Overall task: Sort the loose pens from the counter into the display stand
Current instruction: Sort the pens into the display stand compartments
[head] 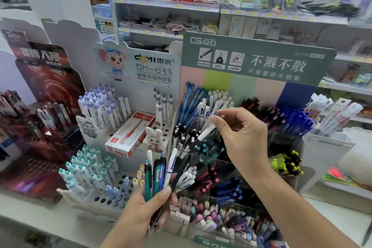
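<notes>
My left hand [145, 209] grips a fanned bunch of loose pens [159, 173], teal, white and black, low in front of the stands. My right hand [239, 137] pinches one white pen [207, 131] by its upper end; its lower end points down-left over the black-and-white pens of the green display stand [257, 56]. That stand holds tiered clear compartments of white-capped, blue, black, teal, pink-tipped and pastel pens. To its left stands a white display stand [155, 70] with purple and teal pens set in holes.
A red-and-white pen box [128, 137] lies across the white stand. A dark red display [46, 78] of black pens is at the left. White bins [326, 143] with packaged pens sit at the right. Store shelves rise behind. The pale counter [40, 219] runs along the front.
</notes>
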